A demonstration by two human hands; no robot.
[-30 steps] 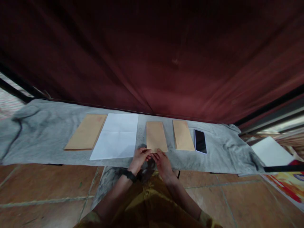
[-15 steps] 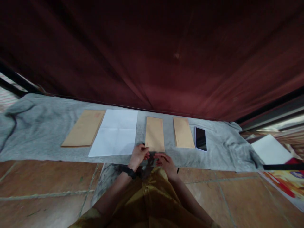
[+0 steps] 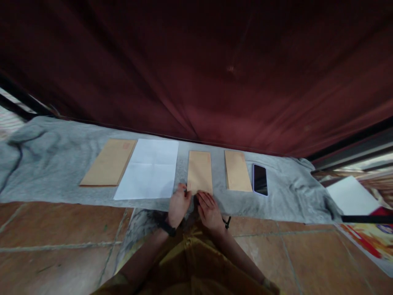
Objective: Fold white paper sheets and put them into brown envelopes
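Note:
A brown envelope (image 3: 199, 171) lies lengthwise on the grey cloth (image 3: 55, 164) straight ahead of me. My left hand (image 3: 178, 205), with a black band at the wrist, rests at the envelope's near left corner, fingers loosely stretched forward and touching its edge. My right hand (image 3: 208, 209) lies flat beside it, fingertips on the envelope's near edge. Neither hand grips anything. To the left lies an unfolded white sheet (image 3: 149, 169) with fold creases.
Another brown envelope (image 3: 237, 176) and a black phone (image 3: 260, 179) lie right of the middle envelope. A larger brown envelope (image 3: 109, 167) lies at the left. A dark red curtain (image 3: 196, 69) hangs behind. White paper (image 3: 350, 196) and a colourful print (image 3: 373, 237) lie at the right on the tiled floor.
Both hands, curled together just below the envelope half a second ago, have moved forward and flattened against its near edge. The envelope now lies straighter than a second ago.

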